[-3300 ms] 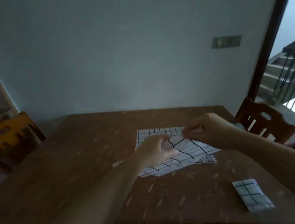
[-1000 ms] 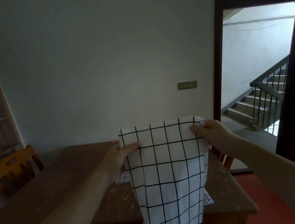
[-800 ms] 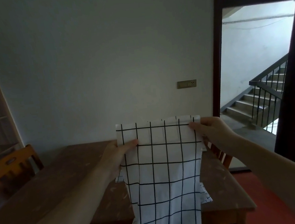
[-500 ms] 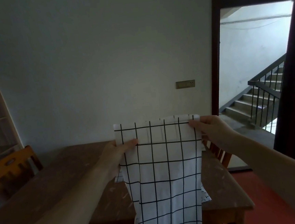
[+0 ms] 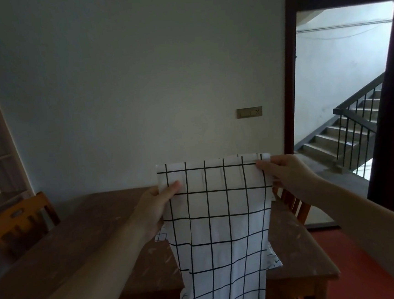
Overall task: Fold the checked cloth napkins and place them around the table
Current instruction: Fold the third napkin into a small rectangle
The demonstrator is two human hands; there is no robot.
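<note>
Both corners stayed pinched, left hand and right hand holding the napkin hanging above the table, where seconds earlier I had it lying flat, so I judged folding had barely begun.

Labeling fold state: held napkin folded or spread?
Spread. The checked napkin hangs open above the table, left hand and right hand pinching its top corners.

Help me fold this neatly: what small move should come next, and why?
Probably bring the two top corners together. The left hand and right hand each pinch a top corner of the checked napkin, which hangs open and unfolded above the table.
</note>
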